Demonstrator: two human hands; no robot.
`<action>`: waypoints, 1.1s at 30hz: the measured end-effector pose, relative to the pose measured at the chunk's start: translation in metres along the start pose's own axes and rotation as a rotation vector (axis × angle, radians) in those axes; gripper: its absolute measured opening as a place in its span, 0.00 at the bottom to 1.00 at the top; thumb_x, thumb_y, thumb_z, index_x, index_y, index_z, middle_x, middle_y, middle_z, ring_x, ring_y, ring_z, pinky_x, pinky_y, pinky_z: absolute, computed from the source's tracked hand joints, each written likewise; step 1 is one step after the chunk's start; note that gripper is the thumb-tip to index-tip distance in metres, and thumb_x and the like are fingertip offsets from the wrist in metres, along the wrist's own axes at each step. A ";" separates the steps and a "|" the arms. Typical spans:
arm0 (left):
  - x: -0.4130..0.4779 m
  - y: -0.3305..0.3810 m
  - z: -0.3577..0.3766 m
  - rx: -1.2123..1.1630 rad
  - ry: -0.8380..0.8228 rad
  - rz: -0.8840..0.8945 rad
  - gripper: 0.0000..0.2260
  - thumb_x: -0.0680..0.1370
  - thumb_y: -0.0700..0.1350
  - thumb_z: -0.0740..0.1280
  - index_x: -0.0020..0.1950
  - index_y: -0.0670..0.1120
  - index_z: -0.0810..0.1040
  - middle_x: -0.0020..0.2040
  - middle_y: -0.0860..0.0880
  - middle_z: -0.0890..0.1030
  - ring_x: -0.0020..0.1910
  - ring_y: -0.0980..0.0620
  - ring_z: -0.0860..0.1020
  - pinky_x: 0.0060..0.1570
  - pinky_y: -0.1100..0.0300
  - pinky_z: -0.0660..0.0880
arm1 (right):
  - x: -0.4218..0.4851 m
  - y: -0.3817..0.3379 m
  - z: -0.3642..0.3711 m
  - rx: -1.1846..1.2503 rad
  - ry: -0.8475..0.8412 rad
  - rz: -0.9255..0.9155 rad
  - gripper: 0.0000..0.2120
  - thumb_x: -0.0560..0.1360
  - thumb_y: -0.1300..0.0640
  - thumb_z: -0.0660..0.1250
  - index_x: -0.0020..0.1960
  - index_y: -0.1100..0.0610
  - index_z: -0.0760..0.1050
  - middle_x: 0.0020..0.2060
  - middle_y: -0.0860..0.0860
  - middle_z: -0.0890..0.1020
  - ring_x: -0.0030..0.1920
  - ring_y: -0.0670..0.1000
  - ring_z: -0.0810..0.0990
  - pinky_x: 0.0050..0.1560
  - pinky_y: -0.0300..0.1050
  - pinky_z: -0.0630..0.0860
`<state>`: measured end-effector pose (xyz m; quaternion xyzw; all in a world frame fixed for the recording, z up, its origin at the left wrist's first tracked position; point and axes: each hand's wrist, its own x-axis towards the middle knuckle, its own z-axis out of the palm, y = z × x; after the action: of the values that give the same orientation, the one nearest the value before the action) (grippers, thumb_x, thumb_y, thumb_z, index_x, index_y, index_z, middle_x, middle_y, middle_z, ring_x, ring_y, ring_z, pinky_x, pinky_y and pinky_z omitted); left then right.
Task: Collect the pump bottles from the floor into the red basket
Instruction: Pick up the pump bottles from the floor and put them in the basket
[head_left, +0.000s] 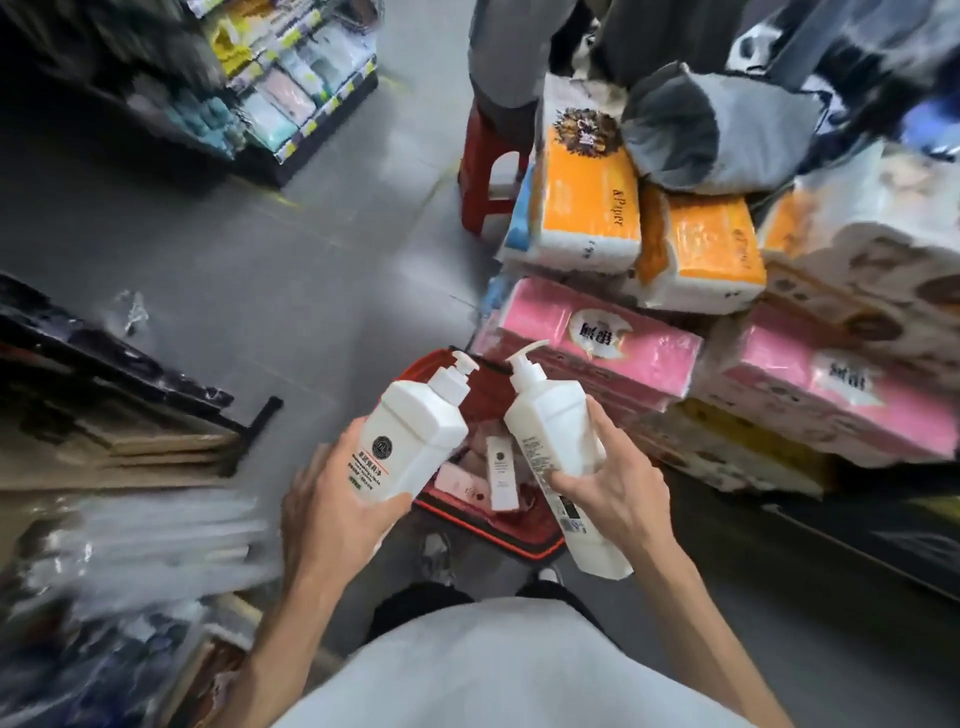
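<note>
Pink and orange tissue packs (597, 343) crowd red plastic basket (498, 538) on right. Above the basket, left hand (332, 514) grips white pump bottle (410, 436) and right hand (618, 499) grips second white bottle (550, 431). Pumps point away, leaning together.

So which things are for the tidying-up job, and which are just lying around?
For the job: left hand holding left pump bottle; right hand holding right pump bottle; red basket beneath them.
Just lying about: pink tissue packs, orange tissue packs, red stool, shop shelf.
</note>
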<state>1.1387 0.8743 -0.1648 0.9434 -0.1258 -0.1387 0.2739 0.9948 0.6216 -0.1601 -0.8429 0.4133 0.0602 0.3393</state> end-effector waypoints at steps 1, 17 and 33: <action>0.010 -0.001 -0.002 0.010 -0.015 0.020 0.40 0.62 0.51 0.80 0.70 0.63 0.66 0.56 0.49 0.80 0.54 0.41 0.77 0.52 0.44 0.76 | 0.000 -0.002 0.003 0.012 0.017 0.021 0.48 0.66 0.42 0.74 0.79 0.35 0.51 0.62 0.47 0.79 0.57 0.53 0.79 0.53 0.54 0.73; 0.086 0.043 0.024 0.110 -0.226 0.176 0.41 0.63 0.53 0.79 0.73 0.62 0.67 0.54 0.52 0.76 0.55 0.45 0.72 0.54 0.48 0.73 | 0.011 0.024 0.018 0.112 0.065 0.227 0.45 0.65 0.42 0.72 0.76 0.32 0.52 0.56 0.45 0.79 0.54 0.53 0.78 0.47 0.52 0.71; 0.162 0.032 0.152 0.010 -0.370 0.026 0.39 0.61 0.52 0.79 0.70 0.59 0.69 0.61 0.53 0.77 0.59 0.48 0.72 0.59 0.45 0.72 | 0.119 0.097 0.069 0.122 -0.018 0.326 0.45 0.65 0.41 0.69 0.76 0.30 0.51 0.54 0.46 0.77 0.54 0.56 0.77 0.50 0.54 0.69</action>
<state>1.2338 0.7243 -0.3021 0.9013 -0.1868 -0.3059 0.2432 1.0133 0.5451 -0.3089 -0.7419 0.5445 0.0967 0.3791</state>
